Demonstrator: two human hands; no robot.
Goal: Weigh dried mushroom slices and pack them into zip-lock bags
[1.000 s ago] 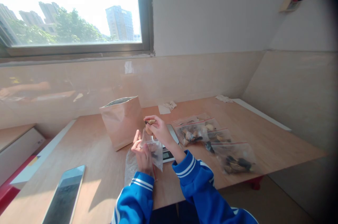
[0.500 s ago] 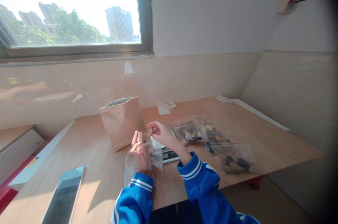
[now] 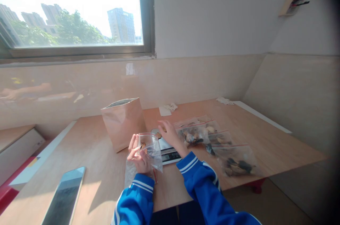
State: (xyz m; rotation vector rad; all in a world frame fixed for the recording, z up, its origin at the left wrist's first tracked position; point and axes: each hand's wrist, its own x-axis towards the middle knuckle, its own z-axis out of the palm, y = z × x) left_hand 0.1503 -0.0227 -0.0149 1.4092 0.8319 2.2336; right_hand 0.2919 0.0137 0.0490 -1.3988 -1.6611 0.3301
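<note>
My left hand (image 3: 140, 157) is closed around a clear zip bag (image 3: 154, 152) with a red seal line; a small orange-brown piece shows inside near the fingers. Over a flat digital scale (image 3: 170, 157) my right hand (image 3: 170, 134) is pinched, with a small tan-brown dried piece (image 3: 158, 135) at its fingertips. The fingers partly hide that piece, and its exact kind is unclear. Beneath the left hand and wrist lies another clear plastic bag (image 3: 130, 173). The scale's display faces me, while the right hand and the held bag cover parts of its plate.
An open-topped brown paper pouch (image 3: 123, 122) stands behind the left hand. Several zip bags of dark and tan dried pieces (image 3: 237, 165) lie to the right. A phone (image 3: 63, 195) rests at the left. White paper (image 3: 165, 111) and crumpled tissue (image 3: 225, 101) lie toward the wall.
My right hand has moved away from the zip bag's mouth, rightward over the scale, with the dried piece at its fingertips. The left hand keeps the bag and has shifted slightly left.
</note>
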